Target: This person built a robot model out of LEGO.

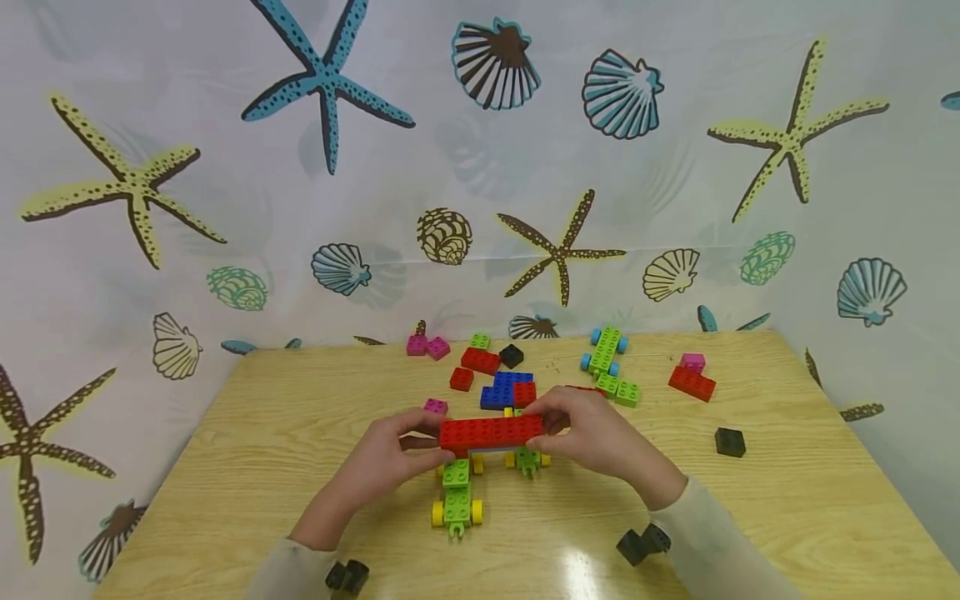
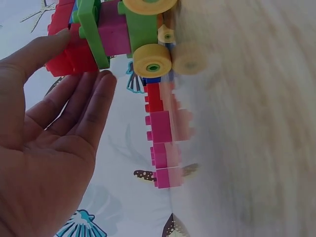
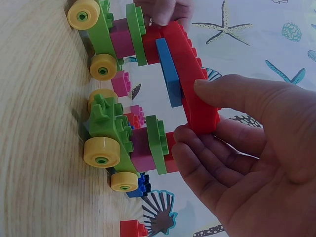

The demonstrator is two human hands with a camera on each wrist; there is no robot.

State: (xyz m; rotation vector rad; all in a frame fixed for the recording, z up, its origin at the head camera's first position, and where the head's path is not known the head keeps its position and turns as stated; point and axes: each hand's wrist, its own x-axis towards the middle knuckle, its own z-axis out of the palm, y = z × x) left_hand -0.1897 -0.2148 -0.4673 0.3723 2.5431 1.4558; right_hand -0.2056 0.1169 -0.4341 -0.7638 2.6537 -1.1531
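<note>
A long red bar of bricks (image 1: 491, 432) spans between both hands, with a blue plate (image 3: 169, 72) along its underside. My left hand (image 1: 397, 454) pinches its left end, thumb on the red bricks and fingers below. My right hand (image 1: 592, 429) grips the other end between thumb and fingertips. Beneath are two green wheeled bases with yellow wheels; the left base (image 1: 457, 504) and the right base (image 1: 528, 460) each carry a purple brick (image 3: 142, 148), a green plate (image 3: 157, 143) and a red brick. In the right wrist view, the bar's near end stands apart from the right stack.
Behind the hands lie blue bricks (image 1: 507, 390), red bricks (image 1: 480, 360), pink bricks (image 1: 427, 346) and a green car with blue wheels (image 1: 606, 350). To the right are a red brick (image 1: 692, 383) and a black brick (image 1: 730, 442). A patterned curtain (image 1: 480, 167) backs the wooden table (image 1: 300, 400).
</note>
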